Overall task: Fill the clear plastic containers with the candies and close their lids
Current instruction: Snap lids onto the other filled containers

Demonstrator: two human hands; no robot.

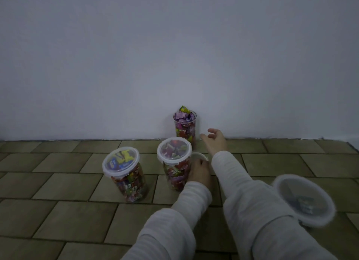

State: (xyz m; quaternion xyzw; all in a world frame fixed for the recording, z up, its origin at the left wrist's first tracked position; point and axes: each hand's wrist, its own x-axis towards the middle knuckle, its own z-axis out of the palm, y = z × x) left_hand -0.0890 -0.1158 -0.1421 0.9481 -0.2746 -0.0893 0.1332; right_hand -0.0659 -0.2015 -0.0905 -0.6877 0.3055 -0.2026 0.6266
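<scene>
Three clear containers full of wrapped candies stand on the tiled floor. The left one (126, 174) and the middle one (174, 162) have white-rimmed lids on. The far one (185, 126), against the wall, is lidless and heaped above its rim. My left hand (199, 171) grips a loose white lid (200, 156) lying just right of the middle container. My right hand (214, 141) is stretched out with spread fingers, just right of the lidless container and apart from it. A fourth lidded container (303, 199) sits near my right sleeve, blurred.
A plain pale wall (174, 55) meets the floor right behind the far container. Brown brick-pattern tiles (58, 182) stretch left and right of the containers. My two striped sleeves cross the lower middle of the view.
</scene>
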